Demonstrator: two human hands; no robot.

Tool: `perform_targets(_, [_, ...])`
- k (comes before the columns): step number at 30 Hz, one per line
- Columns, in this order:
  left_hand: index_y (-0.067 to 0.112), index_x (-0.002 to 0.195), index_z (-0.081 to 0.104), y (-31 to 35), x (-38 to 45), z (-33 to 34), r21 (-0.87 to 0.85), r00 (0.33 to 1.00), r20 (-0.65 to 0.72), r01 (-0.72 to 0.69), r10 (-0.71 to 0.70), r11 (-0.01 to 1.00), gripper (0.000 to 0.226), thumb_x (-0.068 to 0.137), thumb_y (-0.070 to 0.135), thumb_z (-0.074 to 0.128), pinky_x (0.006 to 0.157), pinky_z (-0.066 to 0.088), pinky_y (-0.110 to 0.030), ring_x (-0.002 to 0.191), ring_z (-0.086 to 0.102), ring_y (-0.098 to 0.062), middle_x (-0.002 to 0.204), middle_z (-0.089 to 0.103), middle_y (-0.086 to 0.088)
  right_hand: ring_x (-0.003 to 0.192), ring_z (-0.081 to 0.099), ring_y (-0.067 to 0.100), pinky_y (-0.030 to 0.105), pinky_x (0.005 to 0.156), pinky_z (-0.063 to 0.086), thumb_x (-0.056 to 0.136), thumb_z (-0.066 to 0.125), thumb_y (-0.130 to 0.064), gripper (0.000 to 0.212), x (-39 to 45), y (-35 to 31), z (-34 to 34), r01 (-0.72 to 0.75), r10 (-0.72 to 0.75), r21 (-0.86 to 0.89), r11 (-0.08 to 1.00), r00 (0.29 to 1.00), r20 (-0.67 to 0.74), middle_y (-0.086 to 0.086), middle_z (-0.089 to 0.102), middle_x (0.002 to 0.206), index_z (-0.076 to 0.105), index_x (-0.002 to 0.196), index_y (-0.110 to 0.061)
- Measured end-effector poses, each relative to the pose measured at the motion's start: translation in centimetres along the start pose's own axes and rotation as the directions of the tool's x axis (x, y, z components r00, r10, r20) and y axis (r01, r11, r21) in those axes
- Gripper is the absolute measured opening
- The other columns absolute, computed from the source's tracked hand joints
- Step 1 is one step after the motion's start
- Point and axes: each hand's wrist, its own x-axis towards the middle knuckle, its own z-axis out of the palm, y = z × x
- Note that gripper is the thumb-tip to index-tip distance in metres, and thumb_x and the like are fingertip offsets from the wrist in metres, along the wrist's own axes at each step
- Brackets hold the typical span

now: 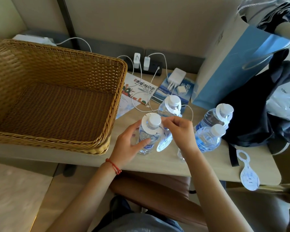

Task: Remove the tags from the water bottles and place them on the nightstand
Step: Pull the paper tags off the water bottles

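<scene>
Bottle [146, 139] stood upright at frame centre on the desk [157, 161], left hand [129, 144] gripping its body, while right hand [179, 129] pinched its tag [147, 129] ringing the neck, beside the cap.

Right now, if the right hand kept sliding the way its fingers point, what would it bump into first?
Probably the tag it already pinches, then the cap of the bottle that the left hand grips. The right hand points left; depth is unclear.

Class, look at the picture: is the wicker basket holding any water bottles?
No. The wicker basket shows only its bare woven bottom, and all four water bottles stand outside it on the table.
</scene>
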Motion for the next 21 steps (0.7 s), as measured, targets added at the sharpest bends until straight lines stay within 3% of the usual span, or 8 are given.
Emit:
perform_targets(3, [0.020, 0.128, 0.044, 0.1, 0.0, 0.0, -0.011, 1.000, -0.001, 0.002, -0.002, 1.000, 0.058, 0.077, 0.023, 0.070, 0.090, 0.045, -0.021, 0.108, 0.055, -0.009, 0.122, 0.056, 0.002, 0.057, 0.054, -0.001, 0.009, 0.056, 0.044, 0.085, 0.064, -0.015, 0.021, 0.2, -0.6, -0.2, -0.010, 0.010, 0.053, 0.999, 1.000, 0.001, -0.005, 0.062, 0.060, 0.067, 0.065, -0.011])
perform_targets(7, [0.030, 0.125, 0.040, 0.1, 0.0, 0.0, -0.012, 1.000, 0.000, -0.008, 0.008, 1.000, 0.057, 0.077, 0.024, 0.070, 0.089, 0.042, -0.015, 0.108, 0.052, -0.002, 0.121, 0.054, 0.005, 0.055, 0.055, -0.003, 0.008, 0.056, 0.044, 0.085, 0.063, -0.014, 0.024, 0.2, -1.1, -0.6, -0.002, -0.002, 0.096, 0.995, 0.999, 0.038, -0.014, 0.061, 0.053, 0.065, 0.061, -0.013])
perform_targets(11, [0.015, 0.129, 0.045, -0.2, 0.0, 0.1, 0.001, 1.000, 0.013, -0.012, 0.012, 1.000, 0.059, 0.076, 0.027, 0.068, 0.090, 0.041, -0.011, 0.112, 0.052, -0.009, 0.125, 0.055, 0.001, 0.056, 0.055, -0.001, 0.009, 0.058, 0.044, 0.085, 0.063, -0.012, 0.026, 0.0, -1.5, -0.7, 0.024, -0.036, 0.147, 0.989, 0.996, 0.078, -0.013, 0.062, 0.053, 0.066, 0.059, -0.014])
perform_targets(16, [0.012, 0.129, 0.044, -0.3, 0.0, 0.0, 0.014, 0.999, 0.002, -0.039, 0.039, 0.999, 0.058, 0.077, 0.020, 0.070, 0.088, 0.041, -0.006, 0.114, 0.052, -0.013, 0.127, 0.055, -0.004, 0.059, 0.058, 0.001, 0.011, 0.059, 0.045, 0.085, 0.063, -0.013, 0.027, -0.3, -1.7, -0.9, 0.055, -0.066, 0.170, 0.984, 0.996, 0.059, -0.011, 0.065, 0.057, 0.068, 0.059, -0.018])
perform_targets(21, [0.014, 0.132, 0.042, -0.1, -0.4, 0.0, 0.008, 1.000, -0.020, -0.023, 0.023, 1.000, 0.058, 0.079, 0.022, 0.067, 0.087, 0.039, -0.005, 0.112, 0.048, -0.004, 0.126, 0.047, 0.008, 0.056, 0.055, 0.001, 0.011, 0.057, 0.044, 0.084, 0.064, -0.014, 0.032, -1.3, -0.7, -1.3, 0.032, -0.030, 0.167, 0.985, 0.999, -0.015, -0.012, 0.060, 0.052, 0.066, 0.053, -0.020])
